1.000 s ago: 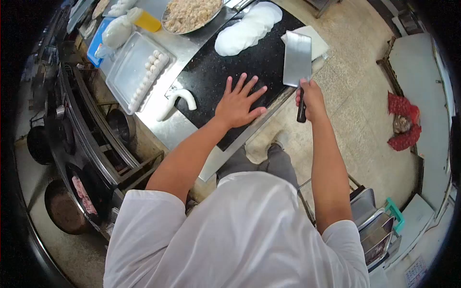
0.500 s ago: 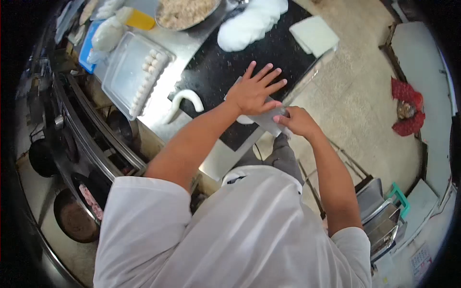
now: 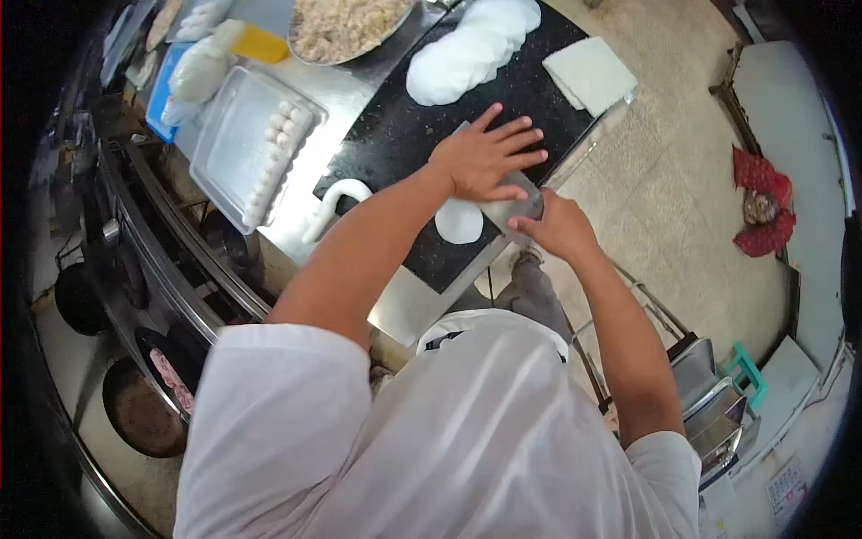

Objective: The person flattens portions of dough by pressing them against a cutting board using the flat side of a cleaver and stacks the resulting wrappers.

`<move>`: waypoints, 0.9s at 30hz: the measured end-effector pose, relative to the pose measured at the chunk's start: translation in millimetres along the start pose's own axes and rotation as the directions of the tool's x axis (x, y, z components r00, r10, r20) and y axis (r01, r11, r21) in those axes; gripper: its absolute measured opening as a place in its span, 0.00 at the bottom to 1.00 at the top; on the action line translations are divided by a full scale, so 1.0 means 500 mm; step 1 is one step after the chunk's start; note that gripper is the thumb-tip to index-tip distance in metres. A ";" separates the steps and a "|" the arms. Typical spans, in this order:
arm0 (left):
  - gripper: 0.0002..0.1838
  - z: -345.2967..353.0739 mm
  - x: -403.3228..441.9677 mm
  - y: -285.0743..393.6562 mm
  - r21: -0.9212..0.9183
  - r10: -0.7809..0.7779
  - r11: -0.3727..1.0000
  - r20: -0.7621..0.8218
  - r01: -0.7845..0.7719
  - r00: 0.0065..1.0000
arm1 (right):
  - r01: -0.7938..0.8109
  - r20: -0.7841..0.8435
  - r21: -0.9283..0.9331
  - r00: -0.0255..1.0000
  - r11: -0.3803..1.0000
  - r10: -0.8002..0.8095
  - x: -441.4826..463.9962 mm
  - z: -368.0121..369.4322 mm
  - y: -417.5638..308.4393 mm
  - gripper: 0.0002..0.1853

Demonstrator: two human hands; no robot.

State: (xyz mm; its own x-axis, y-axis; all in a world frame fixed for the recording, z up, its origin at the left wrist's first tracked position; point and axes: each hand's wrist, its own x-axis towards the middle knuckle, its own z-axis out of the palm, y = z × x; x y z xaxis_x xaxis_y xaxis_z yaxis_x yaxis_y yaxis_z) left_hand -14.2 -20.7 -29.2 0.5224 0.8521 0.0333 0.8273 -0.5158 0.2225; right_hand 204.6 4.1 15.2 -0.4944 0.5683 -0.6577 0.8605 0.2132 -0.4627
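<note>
My left hand (image 3: pixel 489 159) lies flat, fingers spread, on the broad blade of a cleaver (image 3: pixel 523 196) above the black board (image 3: pixel 395 139). At the near end of the blade, my right hand (image 3: pixel 558 225) is wrapped round the handle, which is mostly hidden. A thin round white dough wrapper (image 3: pixel 459 222) lies on the board just beside the blade. Left of my forearm is a curved white dough rope (image 3: pixel 337 202). Overlapping white wrappers (image 3: pixel 458 63) lie at the far end of the board. Whatever is under the blade is hidden.
A clear plastic tray (image 3: pixel 235 135) with small dough pieces stands on the steel counter. Behind it are a bowl of filling (image 3: pixel 346 27) and a yellow container (image 3: pixel 256 42). A folded white cloth (image 3: pixel 593 74) lies on the board's right edge. Pans (image 3: pixel 144 409) are at lower left.
Both hands and the cleaver have shifted slightly right, away from my left side. The round wrapper beside the blade, mostly covered before, now shows almost whole.
</note>
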 end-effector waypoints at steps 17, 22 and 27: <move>0.39 0.020 -0.034 0.014 -0.037 -0.135 0.991 -0.156 0.131 0.978 | 0.084 -0.007 -0.153 0.996 0.985 -0.086 -0.018 0.009 -0.007 0.36; 0.40 0.043 -0.090 0.163 -0.160 -0.007 0.987 0.066 0.018 0.998 | 0.035 0.048 0.113 0.998 0.993 -0.040 -0.151 0.161 0.085 0.38; 0.38 0.018 -0.006 0.087 -0.006 -0.043 0.999 0.052 0.044 0.998 | -0.037 0.056 -0.010 0.998 0.999 0.037 -0.077 0.043 0.053 0.41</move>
State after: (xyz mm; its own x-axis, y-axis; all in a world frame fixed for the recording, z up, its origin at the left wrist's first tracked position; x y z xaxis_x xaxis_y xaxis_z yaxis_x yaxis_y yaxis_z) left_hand 22.0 -46.2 -28.3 0.4961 0.8678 -0.0268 0.8480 -0.4777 0.2297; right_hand 243.9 -29.1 15.3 -0.4682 0.5305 -0.7066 0.8792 0.2000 -0.4324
